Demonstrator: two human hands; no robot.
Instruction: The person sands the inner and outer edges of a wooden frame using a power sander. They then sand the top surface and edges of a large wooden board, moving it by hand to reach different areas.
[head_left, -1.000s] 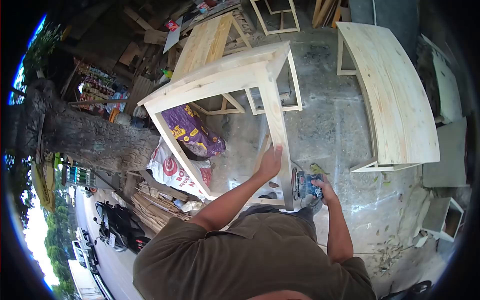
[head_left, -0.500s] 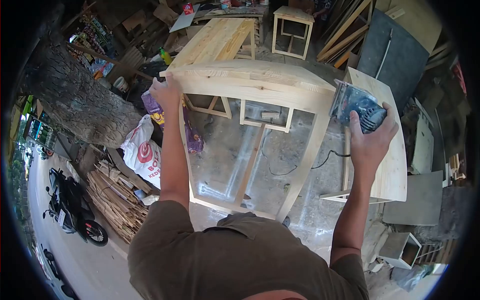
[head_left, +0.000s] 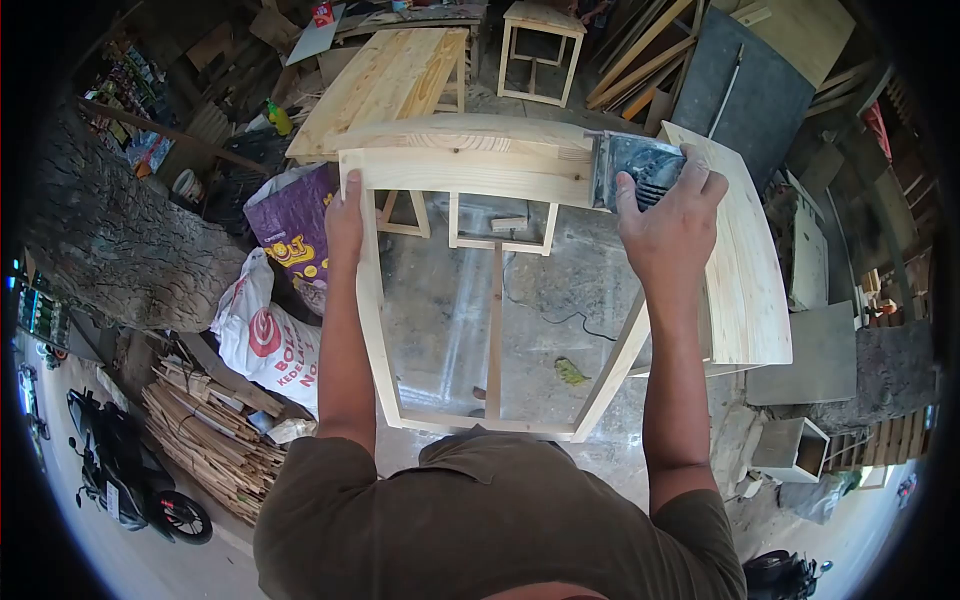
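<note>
A pale wooden table [head_left: 480, 175] stands tipped in front of me, its apron facing me and its legs running down toward my body. My left hand [head_left: 345, 222] grips the table's left corner, its fingers partly hidden behind the wood. In my right hand [head_left: 670, 220] is an electric sander [head_left: 628, 170], dusty and blue-black. The sander lies against the right end of the apron, with my fingers wrapped around its ribbed body. Its dark cord [head_left: 585, 322] trails over the floor beyond the frame.
Behind stand a longer wooden table [head_left: 385, 85] and a stool [head_left: 543, 25]. Another pale wooden piece [head_left: 755, 260] is close on the right. Sacks [head_left: 265, 330], a tree trunk [head_left: 130, 235] and stacked wood strips [head_left: 205, 430] line the left. A motorcycle [head_left: 130, 460] is parked beyond.
My right hand has brought the sander left, from beyond the table's right corner onto its apron. My left hand has shifted slightly down at the left corner, and the view has turned a little.
</note>
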